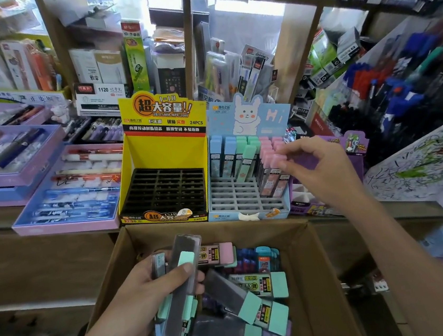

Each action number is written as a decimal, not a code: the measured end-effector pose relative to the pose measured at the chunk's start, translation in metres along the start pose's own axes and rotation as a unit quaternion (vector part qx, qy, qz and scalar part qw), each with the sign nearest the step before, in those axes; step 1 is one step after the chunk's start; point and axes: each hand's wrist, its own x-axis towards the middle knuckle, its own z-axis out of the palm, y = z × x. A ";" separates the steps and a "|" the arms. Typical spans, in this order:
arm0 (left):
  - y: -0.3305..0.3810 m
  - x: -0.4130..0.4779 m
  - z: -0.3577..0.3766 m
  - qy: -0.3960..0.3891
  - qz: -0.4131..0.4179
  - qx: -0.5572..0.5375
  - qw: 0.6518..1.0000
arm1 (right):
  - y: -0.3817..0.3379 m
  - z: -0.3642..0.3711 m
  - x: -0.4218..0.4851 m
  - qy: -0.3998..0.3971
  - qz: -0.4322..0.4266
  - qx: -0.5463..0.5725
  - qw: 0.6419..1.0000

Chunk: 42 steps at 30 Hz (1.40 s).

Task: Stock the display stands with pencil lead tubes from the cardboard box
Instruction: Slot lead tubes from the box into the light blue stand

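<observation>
An open cardboard box [321, 275] in front of me holds several lead tubes [260, 298] with mint, pink and purple caps. My left hand [146, 295] grips a bundle of grey tubes [184, 271] over the box. On the counter a yellow display stand [163, 152] shows an empty black grid. Beside it, the blue bunny stand [248, 195] carries blue, mint and pink-capped tubes in its back and right slots. My right hand [322, 167] pinches a pink-capped tube [275, 170] standing at that stand's right side.
Purple and lilac pen trays [61, 202] lie left of the yellow stand. A purple display [353, 144] sits behind my right hand, with a scribbled test pad [421, 164] at the right. Shelves of stationery fill the back, pen racks the far right.
</observation>
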 end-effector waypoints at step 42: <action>0.000 -0.007 0.005 -0.066 0.072 0.039 0.994 | -0.074 0.120 -0.108 -0.242 0.296 0.300 0.874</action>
